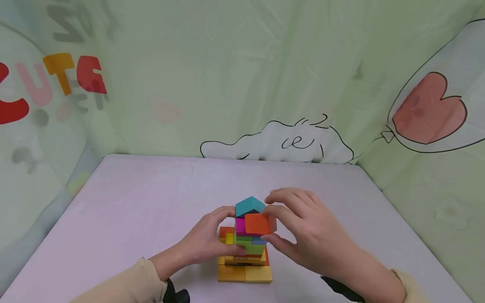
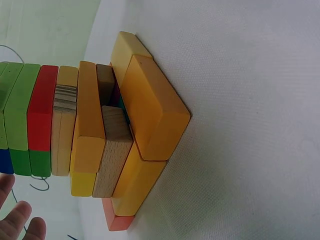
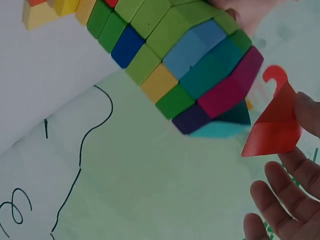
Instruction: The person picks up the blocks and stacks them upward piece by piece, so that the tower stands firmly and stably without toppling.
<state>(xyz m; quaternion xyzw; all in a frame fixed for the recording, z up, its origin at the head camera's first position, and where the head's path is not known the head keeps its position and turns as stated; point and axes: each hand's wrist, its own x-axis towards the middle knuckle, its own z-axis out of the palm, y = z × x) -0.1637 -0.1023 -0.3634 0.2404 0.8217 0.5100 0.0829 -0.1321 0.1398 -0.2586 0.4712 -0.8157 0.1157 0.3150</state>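
Note:
A tall tower of coloured wooden blocks (image 1: 254, 247) stands on the table, with a teal triangular block (image 1: 250, 206) on top. My left hand (image 1: 206, 235) curls round the tower's left side, its thumb lying across the green blocks at the front. Beyond the tower, some of that hand's fingertips (image 2: 20, 220) show in the left wrist view. With thumb and fingers, my right hand (image 1: 308, 231) pinches an orange-red triangular block (image 1: 257, 224) beside the tower's upper right. The right wrist view shows a gap between this orange-red block (image 3: 274, 125) and the magenta block (image 3: 232, 85).
Wide yellow blocks (image 1: 232, 274) form the tower's base on the white tabletop (image 1: 151, 198). A light green printed curtain (image 1: 182, 75) hangs behind the table and along both sides.

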